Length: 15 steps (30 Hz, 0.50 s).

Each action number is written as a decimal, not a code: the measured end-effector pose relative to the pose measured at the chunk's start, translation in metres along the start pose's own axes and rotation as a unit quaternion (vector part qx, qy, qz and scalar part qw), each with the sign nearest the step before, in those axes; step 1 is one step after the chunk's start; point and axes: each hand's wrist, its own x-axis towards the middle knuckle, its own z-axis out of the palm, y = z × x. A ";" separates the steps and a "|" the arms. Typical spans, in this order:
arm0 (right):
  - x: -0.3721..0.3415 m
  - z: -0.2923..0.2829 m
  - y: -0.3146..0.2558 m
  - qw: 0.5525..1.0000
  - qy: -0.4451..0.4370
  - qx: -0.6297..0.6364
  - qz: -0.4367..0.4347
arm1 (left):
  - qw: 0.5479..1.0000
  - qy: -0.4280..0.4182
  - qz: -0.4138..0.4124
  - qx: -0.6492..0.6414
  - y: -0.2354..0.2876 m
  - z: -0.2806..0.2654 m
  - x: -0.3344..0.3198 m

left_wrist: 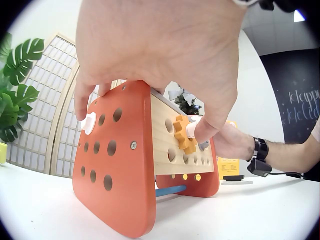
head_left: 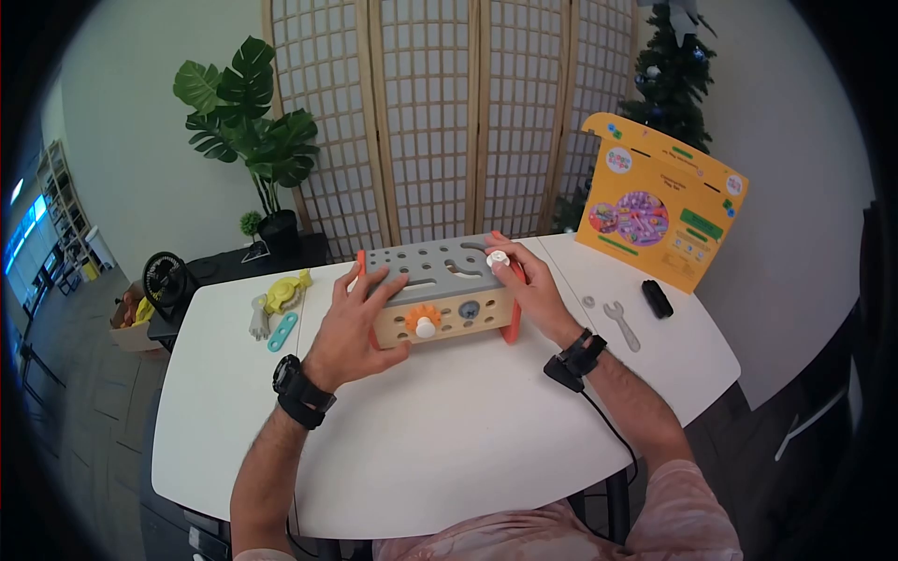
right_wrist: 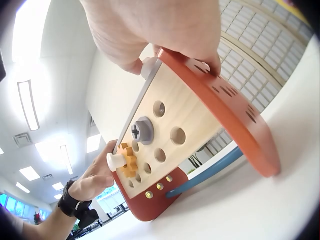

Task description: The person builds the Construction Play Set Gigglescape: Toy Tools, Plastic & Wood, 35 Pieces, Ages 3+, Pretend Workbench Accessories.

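Note:
A toy workbench [head_left: 440, 297] with a grey pierced top, wooden front and red end panels [left_wrist: 117, 165] stands on the table. My left hand [head_left: 351, 323] spans its left end, fingers spread over the top, thumb at the front by a white peg [left_wrist: 191, 130]. That peg goes through an orange gear [head_left: 424, 316]; to its right sits a grey screw [right_wrist: 142, 131]. A white screw [left_wrist: 89, 122] sticks out of the left panel beside my fingertip. At the top right corner my right hand [head_left: 533, 292] pinches a white knob [head_left: 497, 257], other fingers over the right panel.
Left on the table [head_left: 421, 439] lie a yellow toy tool [head_left: 283, 292], a grey piece [head_left: 259, 318] and a teal strip [head_left: 282, 332]. On the right are a grey wrench [head_left: 621, 325], a small nut [head_left: 587, 301], a black case [head_left: 658, 299] and an upright yellow box [head_left: 659, 206].

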 end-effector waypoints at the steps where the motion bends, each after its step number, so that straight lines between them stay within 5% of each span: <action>1: 0.000 0.000 0.000 1.000 0.002 0.019 0.000 | 1.000 -0.002 0.000 0.000 0.000 0.000 0.000; 15: -0.010 -0.009 0.007 0.995 -0.014 0.096 -0.019 | 1.000 -0.016 -0.005 -0.001 -0.002 0.000 0.001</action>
